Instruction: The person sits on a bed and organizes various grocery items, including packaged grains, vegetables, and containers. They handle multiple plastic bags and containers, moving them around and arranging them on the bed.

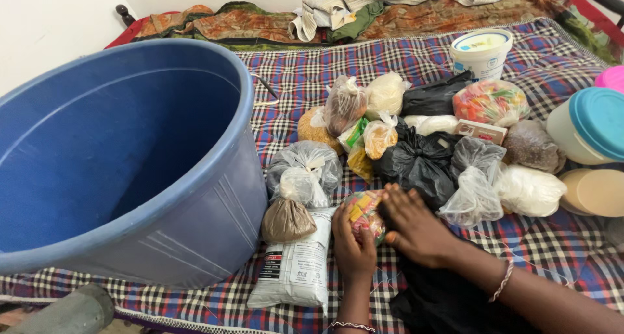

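- We note a large blue tub (123, 158) at the far left, standing on the checked bedsheet (416, 54). Its mouth faces up and we see nothing inside it.
- Just right of the tub lies a white printed packet (296, 269), flat on the sheet, its long side running toward and away from us. A small brown-filled bag (286, 221) sits on its far end, and a knotted clear bag (303, 171) lies just beyond that.
- The left hand (353, 246) rests beside the packet's right edge. Its fingers curl up against the near-left side of a small bag of coloured sweets (364, 212). We judge the grip partly closed and touching the bag; whether it holds it firmly we cannot tell.
- The bag of coloured sweets lies between the two hands, just beyond the left hand and just left of the right. Its long axis runs roughly toward and away from us. Both hands touch it; the left has more of it covered.
- The right hand (416, 229) lies palm down, fingers spread and flat, against the sweets' right side, its fingertips reaching a black bag (416, 165). It encloses nothing.
- Further right we record a crumpled clear bag (473, 191), a white-filled bag (530, 191) and a tan lid (595, 192).
- At the far right stands a container with a teal lid (588, 126), and behind it a white tub (482, 51).
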